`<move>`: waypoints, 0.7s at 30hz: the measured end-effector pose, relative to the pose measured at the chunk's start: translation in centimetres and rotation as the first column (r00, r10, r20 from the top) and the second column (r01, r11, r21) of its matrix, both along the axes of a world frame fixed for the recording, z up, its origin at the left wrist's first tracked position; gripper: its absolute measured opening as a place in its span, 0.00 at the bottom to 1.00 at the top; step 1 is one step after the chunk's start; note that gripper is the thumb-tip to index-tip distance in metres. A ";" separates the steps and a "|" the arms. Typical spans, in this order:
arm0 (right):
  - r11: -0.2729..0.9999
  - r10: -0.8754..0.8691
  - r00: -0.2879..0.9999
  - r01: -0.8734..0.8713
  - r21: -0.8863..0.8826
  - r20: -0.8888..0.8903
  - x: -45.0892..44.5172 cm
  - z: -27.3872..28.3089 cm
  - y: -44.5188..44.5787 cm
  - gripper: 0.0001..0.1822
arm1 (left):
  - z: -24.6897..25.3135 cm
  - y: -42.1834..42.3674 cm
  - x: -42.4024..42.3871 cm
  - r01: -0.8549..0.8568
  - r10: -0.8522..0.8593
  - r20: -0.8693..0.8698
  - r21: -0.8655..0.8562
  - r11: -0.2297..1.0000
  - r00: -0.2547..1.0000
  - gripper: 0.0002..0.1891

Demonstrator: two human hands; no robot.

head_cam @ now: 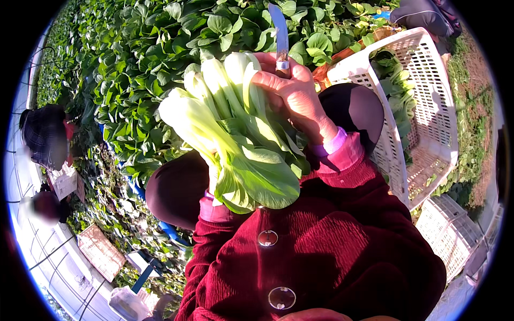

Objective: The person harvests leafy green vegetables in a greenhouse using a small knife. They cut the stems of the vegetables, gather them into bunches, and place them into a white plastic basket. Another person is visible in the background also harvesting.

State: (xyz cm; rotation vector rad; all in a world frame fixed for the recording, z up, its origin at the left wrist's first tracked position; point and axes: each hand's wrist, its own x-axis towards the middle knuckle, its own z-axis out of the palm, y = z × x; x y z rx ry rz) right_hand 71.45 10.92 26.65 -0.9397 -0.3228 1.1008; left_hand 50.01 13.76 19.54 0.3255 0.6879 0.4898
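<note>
Several heads of bok choy (241, 132) are gathered in a bunch in front of my chest, pale stems up and leaves down towards my jacket. My right hand (293, 88) grips the bunch from the right side and also holds a knife (281, 32), its curved blade pointing away from me and its handle mostly hidden in the palm. My left hand (212, 172) is mostly hidden under and behind the bunch at the left, with only a small part near the wrist showing; it supports the stems there.
A white plastic crate (433, 92) with bok choy inside stands at my right, and stacked white crates (447, 236) are behind it. Dense growing greens (152, 60) lie ahead. Two people are at the far left near crates (100, 250); another person's dark clothing (421, 18) shows upper right.
</note>
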 end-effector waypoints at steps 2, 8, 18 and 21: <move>1.000 -0.031 0.999 0.031 -0.004 0.033 0.8 0.9 0.0 0.17 | 0.0 0.7 1.0 0.017 -0.017 -0.006 0.014 1.000 1.000 0.23; 0.990 -0.143 0.871 0.120 0.079 0.470 2.5 0.9 -2.1 0.20 | -0.2 1.6 3.9 0.062 -0.062 0.012 0.017 0.998 0.998 0.23; 0.939 -0.268 0.756 0.068 0.336 0.598 1.0 1.7 -4.8 0.10 | 0.5 2.4 7.7 0.086 -0.091 0.093 0.057 0.995 0.991 0.24; 0.912 -0.307 0.645 -0.013 0.411 0.700 0.2 2.2 -6.2 0.11 | 0.8 2.8 7.7 0.068 -0.076 0.096 0.083 0.994 0.992 0.24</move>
